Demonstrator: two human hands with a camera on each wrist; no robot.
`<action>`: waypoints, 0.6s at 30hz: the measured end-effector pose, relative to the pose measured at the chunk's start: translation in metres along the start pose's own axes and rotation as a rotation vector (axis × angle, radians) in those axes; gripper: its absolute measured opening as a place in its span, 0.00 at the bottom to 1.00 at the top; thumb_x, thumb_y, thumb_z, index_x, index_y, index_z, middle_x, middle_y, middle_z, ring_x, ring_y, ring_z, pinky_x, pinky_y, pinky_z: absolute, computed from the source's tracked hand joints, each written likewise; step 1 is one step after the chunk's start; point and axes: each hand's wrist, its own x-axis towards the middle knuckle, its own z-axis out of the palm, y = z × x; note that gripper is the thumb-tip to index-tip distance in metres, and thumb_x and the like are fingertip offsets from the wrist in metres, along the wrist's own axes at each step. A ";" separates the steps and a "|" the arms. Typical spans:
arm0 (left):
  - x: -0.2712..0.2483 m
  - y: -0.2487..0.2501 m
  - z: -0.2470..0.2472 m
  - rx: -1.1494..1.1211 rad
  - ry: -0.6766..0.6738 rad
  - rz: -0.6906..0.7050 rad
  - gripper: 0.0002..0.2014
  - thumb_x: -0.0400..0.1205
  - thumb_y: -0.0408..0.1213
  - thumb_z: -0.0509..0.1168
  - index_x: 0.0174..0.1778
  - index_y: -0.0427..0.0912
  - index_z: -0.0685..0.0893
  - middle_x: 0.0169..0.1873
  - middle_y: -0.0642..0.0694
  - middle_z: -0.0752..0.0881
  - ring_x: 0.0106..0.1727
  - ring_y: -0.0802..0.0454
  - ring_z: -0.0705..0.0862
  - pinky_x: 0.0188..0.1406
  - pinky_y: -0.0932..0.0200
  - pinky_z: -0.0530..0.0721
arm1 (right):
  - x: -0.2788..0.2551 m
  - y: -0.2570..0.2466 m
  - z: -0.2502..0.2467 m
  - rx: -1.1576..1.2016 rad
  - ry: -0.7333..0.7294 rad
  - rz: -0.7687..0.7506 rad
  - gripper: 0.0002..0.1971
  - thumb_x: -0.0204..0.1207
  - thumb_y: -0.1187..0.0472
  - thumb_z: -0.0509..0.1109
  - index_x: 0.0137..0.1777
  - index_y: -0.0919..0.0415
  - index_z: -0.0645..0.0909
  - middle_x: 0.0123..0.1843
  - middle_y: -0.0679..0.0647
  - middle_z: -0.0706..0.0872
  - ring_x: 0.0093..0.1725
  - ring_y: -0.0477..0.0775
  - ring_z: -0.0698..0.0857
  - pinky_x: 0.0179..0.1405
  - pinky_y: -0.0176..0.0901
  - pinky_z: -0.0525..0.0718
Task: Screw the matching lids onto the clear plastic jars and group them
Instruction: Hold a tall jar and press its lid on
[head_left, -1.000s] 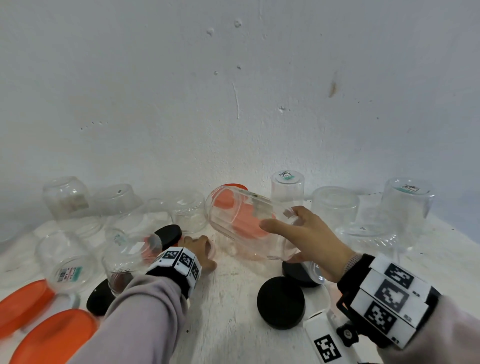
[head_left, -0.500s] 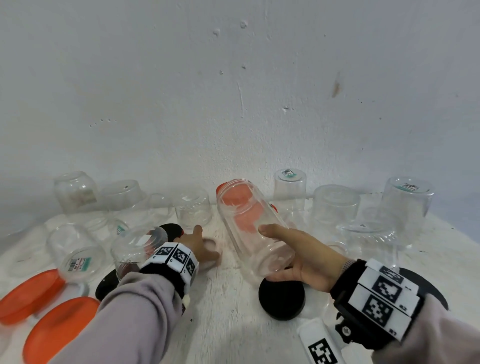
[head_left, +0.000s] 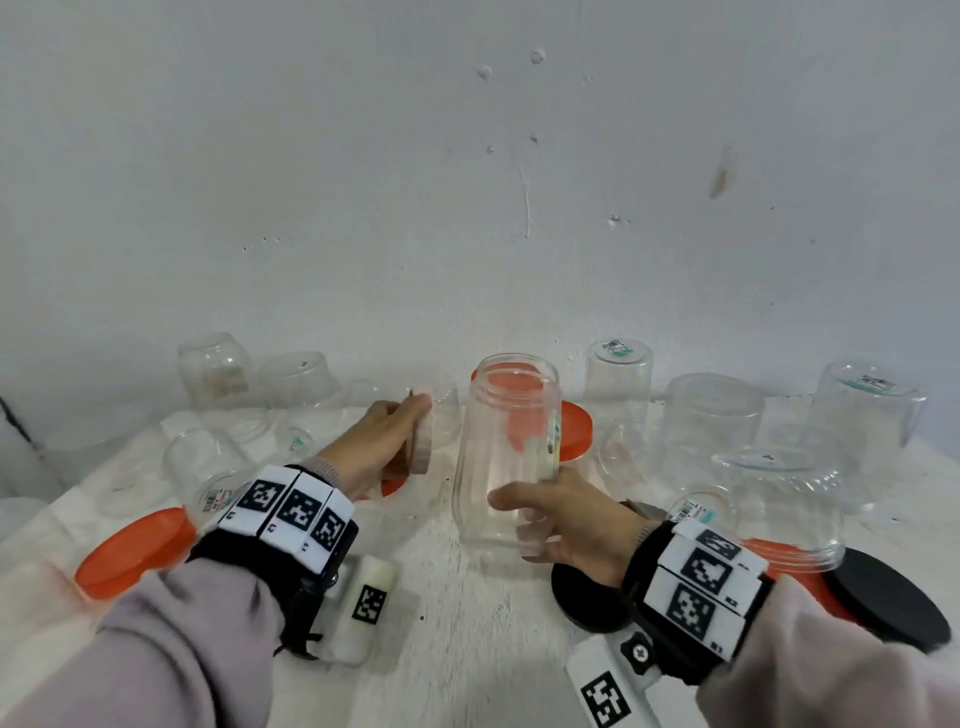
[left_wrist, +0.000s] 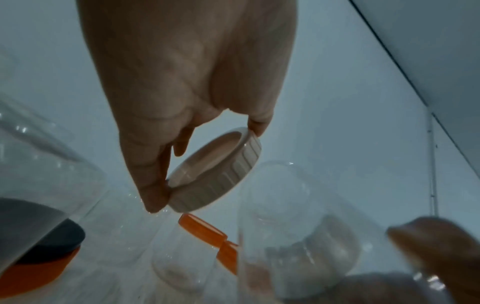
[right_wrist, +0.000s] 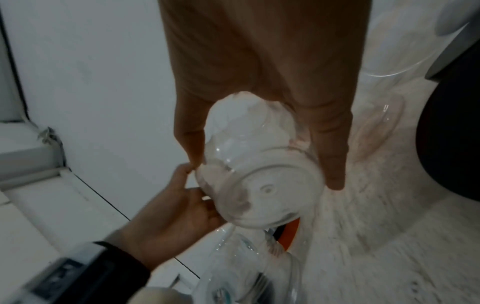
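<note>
A lid is being brought to a jar: that is the step judged to be in hand. The tall clear jar (head_left: 506, 452) is held upright, mouth up, by the right hand (head_left: 563, 525), whose grip is wrapped round the lower half of the jar, thumb on the near side and fingers round the far side. In the right wrist view the jar's round base (right_wrist: 262, 191) is seen, but whether it rests on the table (head_left: 467, 639) cannot be told. The white ribbed lid (head_left: 420, 434) is pinched at its rim by the left hand (head_left: 371, 449), just to the left of the jar and about level with its upper half, apart from it; it is held on edge, its hollow side (left_wrist: 207, 156) turned toward the wrist.

For the next move, the lid must be tipped flat, hollow side down, lifted over the jar's open mouth, seated squarely on the threads and turned while the jar is kept steady.

The jar is transparent, faintly fluted down its sides, with a threaded neck and a sticker on its far side. An orange lid (head_left: 571, 426) lies behind the jar and is seen through it; black lids (head_left: 582, 603) lie on the table on its near side.
</note>
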 end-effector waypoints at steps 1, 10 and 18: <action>-0.004 0.004 -0.003 -0.029 0.009 0.039 0.41 0.70 0.68 0.57 0.57 0.29 0.75 0.30 0.44 0.83 0.35 0.48 0.81 0.38 0.53 0.79 | 0.005 0.002 0.002 -0.042 0.017 -0.020 0.34 0.58 0.59 0.85 0.63 0.55 0.75 0.52 0.51 0.82 0.48 0.54 0.79 0.51 0.51 0.82; -0.037 0.020 -0.016 0.010 0.258 0.203 0.47 0.69 0.69 0.63 0.80 0.46 0.61 0.64 0.48 0.81 0.62 0.49 0.81 0.66 0.50 0.78 | 0.034 0.015 0.021 -0.624 0.160 -0.163 0.47 0.54 0.59 0.88 0.68 0.59 0.60 0.61 0.52 0.74 0.62 0.54 0.76 0.61 0.47 0.80; -0.051 0.027 -0.011 0.152 0.189 0.248 0.49 0.63 0.69 0.68 0.78 0.50 0.63 0.67 0.51 0.76 0.62 0.52 0.79 0.64 0.50 0.80 | 0.043 0.029 0.017 -0.599 0.143 -0.245 0.53 0.51 0.62 0.89 0.71 0.56 0.56 0.64 0.53 0.77 0.64 0.53 0.77 0.64 0.45 0.77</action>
